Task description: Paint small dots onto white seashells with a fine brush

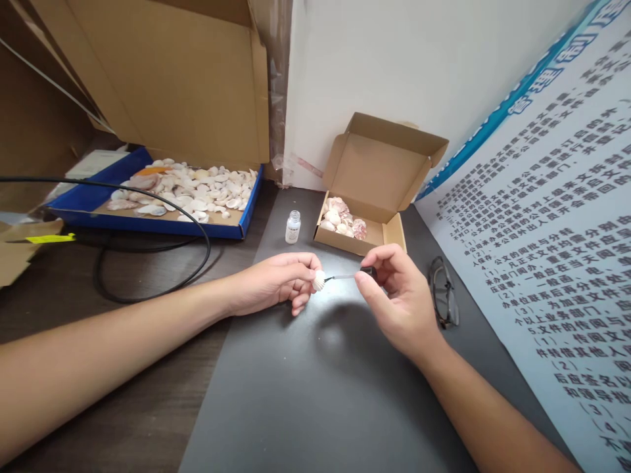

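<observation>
Between the thumb and fingers of my left hand (283, 282) is a small white ribbed seashell (319, 281). My right hand (397, 299) pinches the black cap of a thin brush applicator (345, 276); its dark tip points left and meets the edge of the shell, though I cannot tell whether it presses on it. Behind my hands stands a small clear bottle (292, 228) with a white label, upright and uncapped. To its right, an open cardboard box (340, 244) holds several white and pinkish shells.
At the left lies a blue tray (207, 231) full of pale shells, with an open carton behind it. A black cable (207, 240) loops in front. Glasses (444, 292) rest at the right beside a printed sheet (552, 263). A dark grey mat (315, 407) covers the tabletop.
</observation>
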Motion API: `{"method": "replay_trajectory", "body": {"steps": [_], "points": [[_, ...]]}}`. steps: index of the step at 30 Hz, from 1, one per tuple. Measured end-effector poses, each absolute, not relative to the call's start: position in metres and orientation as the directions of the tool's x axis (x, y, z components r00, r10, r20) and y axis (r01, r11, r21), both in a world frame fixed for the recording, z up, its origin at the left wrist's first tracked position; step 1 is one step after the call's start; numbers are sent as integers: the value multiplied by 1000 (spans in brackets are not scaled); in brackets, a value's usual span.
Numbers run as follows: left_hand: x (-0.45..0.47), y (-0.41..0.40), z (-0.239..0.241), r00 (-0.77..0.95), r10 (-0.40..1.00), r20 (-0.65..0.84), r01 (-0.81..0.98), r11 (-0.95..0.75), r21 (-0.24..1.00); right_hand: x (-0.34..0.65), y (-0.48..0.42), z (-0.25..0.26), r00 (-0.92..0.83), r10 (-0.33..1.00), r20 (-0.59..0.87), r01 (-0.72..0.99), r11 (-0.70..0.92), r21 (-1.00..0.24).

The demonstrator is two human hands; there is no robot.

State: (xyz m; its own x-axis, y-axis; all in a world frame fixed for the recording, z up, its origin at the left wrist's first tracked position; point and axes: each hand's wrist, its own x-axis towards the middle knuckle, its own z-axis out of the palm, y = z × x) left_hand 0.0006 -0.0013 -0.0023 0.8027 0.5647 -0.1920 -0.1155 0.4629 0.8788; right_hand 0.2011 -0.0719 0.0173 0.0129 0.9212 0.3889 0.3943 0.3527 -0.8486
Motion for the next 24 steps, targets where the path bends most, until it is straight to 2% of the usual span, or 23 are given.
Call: {"method": "replay_trajectory", "body": {"steps": [3, 9, 14, 19, 24], "points": [[1, -1, -2, 800, 568, -196, -121, 472, 873, 201, -72, 18, 12, 910, 415, 362, 383, -850], [1, -2, -1, 787, 581, -205, -113, 463, 879, 201, -72, 20, 35, 926, 377, 431, 326, -841], [0, -2, -3, 788, 579, -212, -120, 481, 868, 201, -73, 21, 21, 915, 403, 378, 366, -850], [0, -2, -2, 787, 580, -212, -111, 471, 875, 200, -73, 19, 28, 924, 382, 422, 335, -842], [1, -1, -2, 785, 580, -216, -112, 476, 872, 201, -74, 19, 16, 910, 414, 379, 378, -845]]}}
